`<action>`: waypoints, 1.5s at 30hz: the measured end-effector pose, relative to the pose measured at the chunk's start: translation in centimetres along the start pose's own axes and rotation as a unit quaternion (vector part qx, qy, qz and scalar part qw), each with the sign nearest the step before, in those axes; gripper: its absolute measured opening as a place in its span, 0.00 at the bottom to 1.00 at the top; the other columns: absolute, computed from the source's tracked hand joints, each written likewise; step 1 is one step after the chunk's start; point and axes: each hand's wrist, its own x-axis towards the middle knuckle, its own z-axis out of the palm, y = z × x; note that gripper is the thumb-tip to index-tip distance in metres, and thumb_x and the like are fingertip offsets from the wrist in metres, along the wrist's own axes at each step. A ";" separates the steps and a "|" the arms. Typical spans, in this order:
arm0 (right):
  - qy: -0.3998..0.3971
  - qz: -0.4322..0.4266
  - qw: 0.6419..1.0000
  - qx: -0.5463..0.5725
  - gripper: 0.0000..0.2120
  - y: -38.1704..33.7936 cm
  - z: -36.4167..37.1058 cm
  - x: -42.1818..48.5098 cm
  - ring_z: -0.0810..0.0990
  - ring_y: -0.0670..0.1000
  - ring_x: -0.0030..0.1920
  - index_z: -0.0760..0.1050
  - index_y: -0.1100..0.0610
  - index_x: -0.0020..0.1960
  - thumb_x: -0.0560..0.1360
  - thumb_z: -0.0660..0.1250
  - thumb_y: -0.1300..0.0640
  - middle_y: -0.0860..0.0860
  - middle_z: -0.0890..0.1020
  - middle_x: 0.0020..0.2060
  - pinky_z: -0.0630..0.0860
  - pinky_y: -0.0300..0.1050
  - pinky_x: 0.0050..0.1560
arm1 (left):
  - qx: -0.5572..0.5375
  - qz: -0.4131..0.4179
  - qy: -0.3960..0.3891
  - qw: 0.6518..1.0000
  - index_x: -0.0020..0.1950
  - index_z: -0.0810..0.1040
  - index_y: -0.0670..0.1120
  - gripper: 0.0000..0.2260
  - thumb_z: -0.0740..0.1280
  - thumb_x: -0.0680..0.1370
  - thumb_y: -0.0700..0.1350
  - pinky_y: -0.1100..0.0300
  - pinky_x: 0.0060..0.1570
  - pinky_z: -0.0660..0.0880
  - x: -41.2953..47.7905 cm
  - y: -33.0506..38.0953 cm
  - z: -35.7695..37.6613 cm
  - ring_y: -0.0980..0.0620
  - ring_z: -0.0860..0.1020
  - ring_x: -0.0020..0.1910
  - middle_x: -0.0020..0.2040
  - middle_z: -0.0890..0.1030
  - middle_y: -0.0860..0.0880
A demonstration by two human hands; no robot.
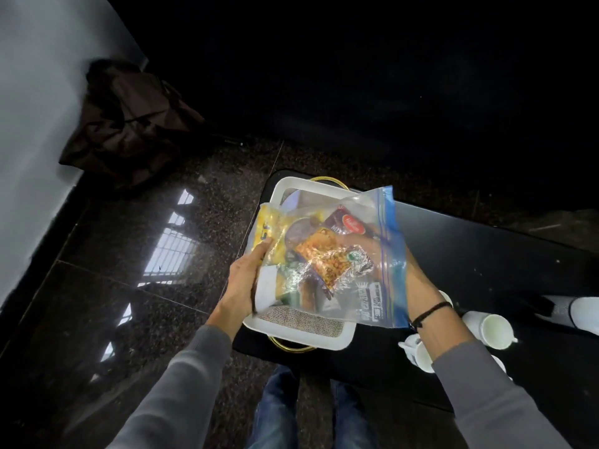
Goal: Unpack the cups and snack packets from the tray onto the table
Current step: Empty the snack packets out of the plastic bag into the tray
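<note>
Both hands hold a clear zip bag [327, 254] of snack packets [327, 257] above the white tray [324, 338] on the black table [479, 260]. The left hand [243, 283] grips its left edge; the right hand [411, 280] reaches inside, its grip hidden. White cups [489, 328] lie right of the tray.

Dark brown bag [129, 124], crumpled, slumped on the floor at ten o'clock, against the base of a pale grey wall [35, 102] filling the nine-to-eleven edge. Polished speckled stone floor [136, 254], dark, with thin tile joints; a bright barred window reflection [175, 251] lies on it at nine o'clock. Blue denim legs [278, 413] at six o'clock. Black thread wristband [428, 311] at four o'clock. Unlit black expanse across twelve to two o'clock, contents not discernible.
</note>
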 end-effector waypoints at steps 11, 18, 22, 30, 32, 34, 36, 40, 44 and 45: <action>0.161 -0.137 0.974 -0.078 0.12 0.1 -1.0 1.1 0.85 0.39 0.37 0.85 0.43 0.43 0.63 0.77 0.39 0.44 0.88 0.38 0.77 0.35 0.37 | -0.184 -0.043 -0.077 0.979 0.63 0.83 0.45 0.21 0.71 0.76 0.57 0.44 0.45 0.83 -0.7 -1.7 -3.2 0.40 0.86 0.46 0.52 0.87 0.40; 0.277 -0.135 0.951 0.017 0.15 0.8 -2.2 3.1 0.87 0.49 0.45 0.83 0.52 0.47 0.66 0.78 0.44 0.49 0.88 0.42 0.80 0.46 0.43 | -0.205 -0.060 -0.063 0.975 0.59 0.85 0.43 0.20 0.72 0.75 0.57 0.43 0.47 0.82 -0.3 -3.3 -5.0 0.39 0.85 0.45 0.49 0.86 0.40; 0.305 -0.156 0.937 0.064 0.11 0.8 -2.1 4.7 0.86 0.46 0.44 0.83 0.51 0.47 0.68 0.79 0.48 0.47 0.88 0.42 0.81 0.44 0.45 | -0.211 -0.063 -0.061 0.974 0.47 0.89 0.43 0.16 0.73 0.71 0.54 0.45 0.43 0.84 -0.6 -4.8 -5.8 0.40 0.86 0.39 0.44 0.86 0.41; 0.232 -0.081 0.969 0.008 0.08 2.5 -0.7 9.8 0.85 0.50 0.43 0.81 0.52 0.46 0.71 0.79 0.54 0.53 0.87 0.46 0.80 0.41 0.36 | -0.216 -0.093 -0.080 0.969 0.50 0.88 0.41 0.14 0.74 0.72 0.50 0.42 0.44 0.83 -0.3 -7.2 -7.6 0.39 0.86 0.40 0.45 0.86 0.40; 0.199 -0.033 0.979 0.019 0.07 3.1 0.0 10.7 0.84 0.54 0.43 0.80 0.54 0.44 0.72 0.78 0.57 0.56 0.86 0.44 0.82 0.49 0.44 | -0.220 -0.099 -0.082 0.967 0.51 0.88 0.41 0.14 0.73 0.73 0.49 0.41 0.45 0.83 -0.4 -7.1 -7.3 0.38 0.86 0.40 0.45 0.86 0.40; 0.145 -0.012 0.989 0.037 0.06 3.6 0.5 11.6 0.84 0.54 0.38 0.80 0.57 0.45 0.74 0.76 0.59 0.56 0.85 0.39 0.82 0.46 0.41 | -0.222 -0.092 -0.083 0.967 0.57 0.84 0.41 0.16 0.72 0.74 0.49 0.39 0.51 0.81 0.1 -7.2 -7.0 0.38 0.85 0.42 0.47 0.86 0.39; 0.089 -0.013 0.996 0.029 0.06 3.6 0.4 12.0 0.83 0.53 0.36 0.79 0.60 0.50 0.77 0.73 0.59 0.56 0.84 0.38 0.82 0.43 0.36 | -0.218 -0.083 -0.091 0.968 0.58 0.83 0.41 0.16 0.72 0.75 0.49 0.39 0.52 0.81 -0.3 -6.7 -6.1 0.38 0.85 0.43 0.48 0.86 0.39; 0.062 -0.005 0.992 -0.110 0.16 5.3 -0.9 13.4 0.82 0.62 0.45 0.79 0.70 0.54 0.80 0.71 0.55 0.65 0.83 0.46 0.81 0.53 0.52 | -0.208 -0.065 -0.098 0.971 0.60 0.80 0.40 0.16 0.69 0.76 0.48 0.44 0.45 0.83 0.3 -7.0 -4.8 0.40 0.85 0.40 0.46 0.86 0.40; 0.120 -0.053 0.952 -0.276 0.21 4.9 -1.6 13.0 0.72 0.55 0.32 0.70 0.60 0.32 0.81 0.68 0.53 0.56 0.76 0.31 0.71 0.46 0.37 | -0.192 -0.051 -0.080 0.977 0.60 0.80 0.41 0.16 0.70 0.76 0.48 0.44 0.48 0.82 0.5 -6.5 -4.0 0.41 0.84 0.40 0.46 0.85 0.41; 0.138 -0.050 0.950 -0.277 0.21 4.8 -2.0 12.9 0.68 0.51 0.31 0.66 0.57 0.30 0.81 0.66 0.59 0.52 0.72 0.29 0.67 0.43 0.34 | -0.190 -0.047 -0.077 0.978 0.60 0.80 0.41 0.16 0.70 0.76 0.48 0.43 0.51 0.81 0.5 -6.2 -3.8 0.40 0.84 0.42 0.46 0.85 0.40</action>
